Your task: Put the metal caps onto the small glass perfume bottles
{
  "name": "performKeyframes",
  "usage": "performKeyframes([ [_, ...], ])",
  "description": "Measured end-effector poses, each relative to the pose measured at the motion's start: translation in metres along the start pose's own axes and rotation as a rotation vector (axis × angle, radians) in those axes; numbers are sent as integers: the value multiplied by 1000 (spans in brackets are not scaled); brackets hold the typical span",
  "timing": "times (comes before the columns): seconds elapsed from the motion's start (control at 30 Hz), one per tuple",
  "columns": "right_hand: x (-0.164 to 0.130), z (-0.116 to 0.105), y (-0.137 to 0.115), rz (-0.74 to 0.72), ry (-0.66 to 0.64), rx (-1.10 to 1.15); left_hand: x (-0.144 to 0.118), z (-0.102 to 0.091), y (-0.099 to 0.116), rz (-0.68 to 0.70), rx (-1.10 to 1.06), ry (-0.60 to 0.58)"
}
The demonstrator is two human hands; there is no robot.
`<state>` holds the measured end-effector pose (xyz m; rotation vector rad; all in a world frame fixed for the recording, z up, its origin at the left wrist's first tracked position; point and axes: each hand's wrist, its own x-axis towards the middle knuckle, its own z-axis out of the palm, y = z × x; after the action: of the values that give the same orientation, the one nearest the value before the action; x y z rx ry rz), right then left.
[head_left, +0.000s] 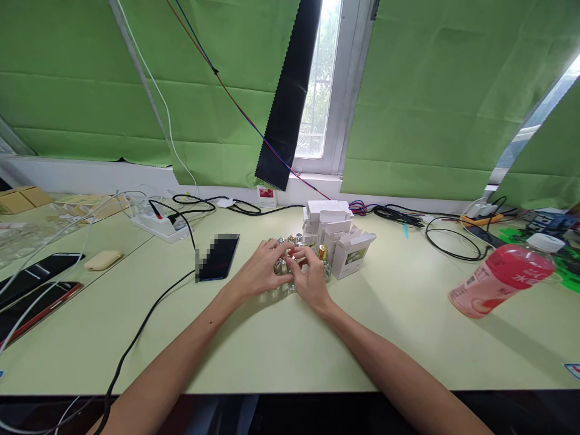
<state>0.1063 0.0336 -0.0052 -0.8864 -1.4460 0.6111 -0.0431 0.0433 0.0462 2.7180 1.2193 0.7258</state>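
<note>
left hand [260, 266] fingers curling closed onto small glass bottles [283, 266] | right hand [308, 275] fingers pinching one bottle, touching left fingertips | bottles clustering under both hands on tabletop [272, 338] | white boxes [338, 235] sitting just beyond right fingers

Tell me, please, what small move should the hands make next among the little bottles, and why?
Probably lift one small bottle clear of the cluster and carry it toward the open white box. Both the left hand and the right hand already meet on the bottles, and the box stands just beside them, its flap open.
</note>
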Motion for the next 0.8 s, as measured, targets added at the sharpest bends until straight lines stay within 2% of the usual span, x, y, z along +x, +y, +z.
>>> performKeyframes([
  [0.8,-3,1,0,79,58,61,0,-2,1,-7,-5,-7],
])
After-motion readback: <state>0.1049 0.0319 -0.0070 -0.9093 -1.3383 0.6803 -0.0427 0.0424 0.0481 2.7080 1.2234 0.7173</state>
